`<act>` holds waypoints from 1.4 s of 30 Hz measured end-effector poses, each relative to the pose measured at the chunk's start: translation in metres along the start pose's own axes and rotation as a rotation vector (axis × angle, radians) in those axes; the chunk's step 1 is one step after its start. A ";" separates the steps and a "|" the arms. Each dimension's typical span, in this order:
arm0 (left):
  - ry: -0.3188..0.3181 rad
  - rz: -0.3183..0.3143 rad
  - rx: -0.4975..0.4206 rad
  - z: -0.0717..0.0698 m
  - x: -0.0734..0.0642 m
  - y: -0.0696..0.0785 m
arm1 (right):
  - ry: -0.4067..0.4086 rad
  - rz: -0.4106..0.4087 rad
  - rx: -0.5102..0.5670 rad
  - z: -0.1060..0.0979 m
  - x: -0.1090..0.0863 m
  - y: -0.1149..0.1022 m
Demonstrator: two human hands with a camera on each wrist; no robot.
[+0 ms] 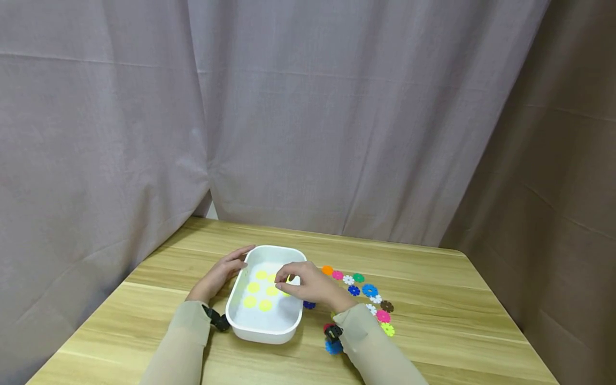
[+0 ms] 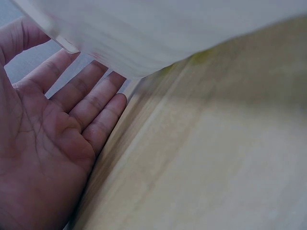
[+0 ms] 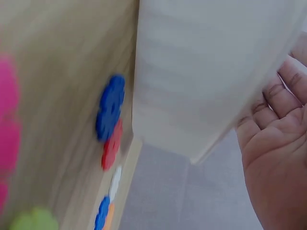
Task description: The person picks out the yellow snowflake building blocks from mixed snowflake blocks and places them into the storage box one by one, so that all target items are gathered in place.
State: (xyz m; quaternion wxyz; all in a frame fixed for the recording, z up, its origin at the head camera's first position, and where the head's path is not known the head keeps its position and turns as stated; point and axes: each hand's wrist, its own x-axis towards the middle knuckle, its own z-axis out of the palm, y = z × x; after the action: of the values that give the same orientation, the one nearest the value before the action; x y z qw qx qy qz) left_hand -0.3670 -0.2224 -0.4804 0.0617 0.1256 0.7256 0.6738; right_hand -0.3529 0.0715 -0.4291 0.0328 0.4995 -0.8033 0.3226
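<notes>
A white plastic basin (image 1: 260, 336) stands on the table, with several yellow discs (image 1: 265, 305) spread over its floor. My left hand (image 1: 218, 275) rests along the basin's left side near the far corner, thumb at the rim. Its fingers lie fairly straight against the outer wall in the left wrist view. My right hand (image 1: 308, 283) reaches over the right rim, loosely bent fingers above the yellow discs. A small gap shows between thumb and index finger, with no piece visible in it. The basin wall hides the right fingertips in the right wrist view.
Right of the basin lie scattered flower-shaped pieces: orange (image 1: 327, 270), green (image 1: 358, 278), light blue (image 1: 369, 290), brown (image 1: 387, 306), pink (image 1: 383, 316) and others. Some are partly under the right forearm (image 1: 380, 347). Grey curtains (image 1: 327, 133) hang behind the wooden table (image 1: 462, 321).
</notes>
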 end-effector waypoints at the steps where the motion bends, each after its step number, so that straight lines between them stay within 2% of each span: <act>1: 0.000 0.001 0.004 0.000 0.000 -0.001 | 0.008 0.014 0.006 -0.002 -0.002 0.000; 11: 0.007 -0.008 0.000 0.000 0.000 -0.001 | 0.073 0.092 0.088 -0.025 -0.032 0.009; 16: 0.004 -0.015 -0.009 0.000 0.000 -0.002 | 0.139 0.034 0.111 -0.035 -0.045 0.018; 18: 0.003 -0.013 -0.014 0.000 0.000 -0.002 | 0.158 0.033 0.111 -0.038 -0.051 0.022; 24: 0.000 -0.005 -0.021 0.001 0.001 -0.002 | 0.154 0.117 0.097 -0.051 -0.073 0.031; 32: 0.004 -0.015 -0.008 0.001 0.002 -0.001 | 0.160 0.237 0.055 -0.070 -0.113 0.044; 36: 0.006 -0.007 -0.001 0.000 0.001 -0.001 | 0.094 0.256 0.053 -0.072 -0.124 0.047; 42: -0.003 0.014 -0.013 -0.002 0.001 -0.001 | -0.126 0.220 0.095 -0.066 -0.126 0.047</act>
State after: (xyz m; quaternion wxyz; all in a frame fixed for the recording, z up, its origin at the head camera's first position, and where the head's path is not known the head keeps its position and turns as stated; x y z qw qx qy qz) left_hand -0.3687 -0.2242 -0.4816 0.0590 0.1313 0.7202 0.6787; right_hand -0.3464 0.2200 -0.4465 -0.0769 0.4288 -0.8375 0.3300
